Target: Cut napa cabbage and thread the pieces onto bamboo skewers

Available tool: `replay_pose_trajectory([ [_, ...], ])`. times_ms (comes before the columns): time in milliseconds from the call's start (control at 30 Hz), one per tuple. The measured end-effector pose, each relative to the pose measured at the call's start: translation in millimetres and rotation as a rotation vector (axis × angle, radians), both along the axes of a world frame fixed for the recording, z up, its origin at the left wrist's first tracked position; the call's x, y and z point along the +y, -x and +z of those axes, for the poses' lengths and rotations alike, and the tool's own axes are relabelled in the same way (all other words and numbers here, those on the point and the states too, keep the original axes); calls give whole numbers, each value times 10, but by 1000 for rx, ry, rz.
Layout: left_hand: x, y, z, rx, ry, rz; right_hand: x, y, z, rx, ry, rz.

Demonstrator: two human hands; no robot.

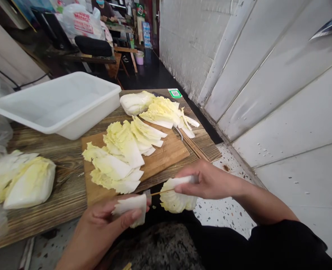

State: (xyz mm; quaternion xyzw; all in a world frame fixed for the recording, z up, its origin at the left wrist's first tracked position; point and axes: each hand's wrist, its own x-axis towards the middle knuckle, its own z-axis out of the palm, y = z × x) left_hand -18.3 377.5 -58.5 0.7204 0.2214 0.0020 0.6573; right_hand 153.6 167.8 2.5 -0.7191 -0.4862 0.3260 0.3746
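My left hand [104, 225] is closed on a folded white cabbage piece [130, 208] in front of the table's near edge. My right hand [208, 182] pinches a thin bamboo skewer [162, 192] that carries a cabbage leaf [175, 198], its tip pointing toward the piece in my left hand. Just beyond my hands, a wooden cutting board [166, 153] carries several cut cabbage leaves [121, 157].
A white plastic tub [61, 103] stands on the wooden table [42, 213] at the back left. Cabbage wedges lie at the left [27, 182] and far side [154, 107]. Skewers [195, 148] rest by the right edge. A white wall [281, 93] runs along the right. A person sits far back.
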Motion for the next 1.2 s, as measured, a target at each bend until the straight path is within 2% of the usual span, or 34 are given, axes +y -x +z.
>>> replay_pose_trajectory([
  [100,19,40,84,-207,-153,-149,-53,158,105,-91,2,49],
  [200,13,48,129,-346,-121,-254,-83,274,143,-187,-12,105],
  [333,21,65,91,-388,-115,-305,-96,349,63,-266,-52,101],
  [467,38,73,56,-437,-80,-305,-117,371,-3,-291,-89,68],
  [733,28,54,57,-421,-42,-271,-160,357,60,-249,-44,80],
  [1000,17,130,39,-263,-19,-149,-109,351,131,-238,4,110],
  [1200,6,77,98,-230,-58,-158,-110,354,107,-235,15,98],
])
